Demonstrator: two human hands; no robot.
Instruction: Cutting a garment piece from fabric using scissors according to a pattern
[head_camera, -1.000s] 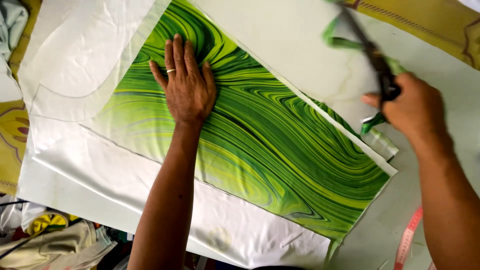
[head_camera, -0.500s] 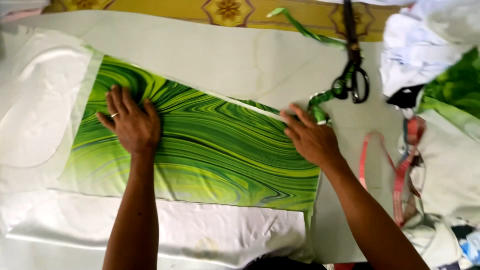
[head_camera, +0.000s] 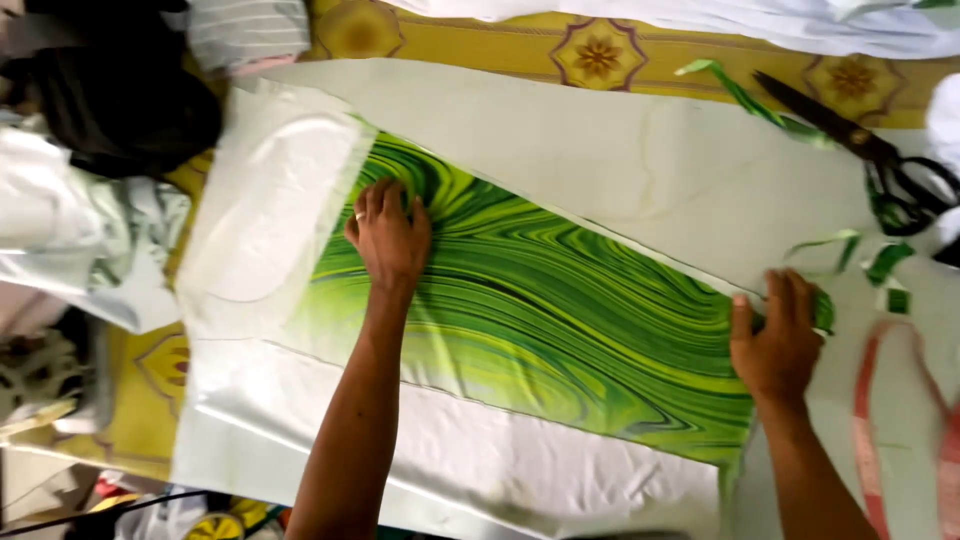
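Left hand (head_camera: 388, 238) lies flat, fingers spread, gripping nothing, pressing the near-left end of the green cloth (head_camera: 560, 320). The cloth extends rightward from this hand to the right hand (head_camera: 775, 340), which rests open and flat on its far edge. Scissors (head_camera: 870, 150) lie beyond the right hand, apart, among green scraps (head_camera: 850, 250).

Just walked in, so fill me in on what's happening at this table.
A person presses both hands flat on a green swirl-patterned fabric spread over white cloth. The left hand rests near the fabric's left end, the right hand at its right edge. Black scissors lie apart on the table, upper right, among green fabric scraps. A pink measuring tape lies beside the right hand.
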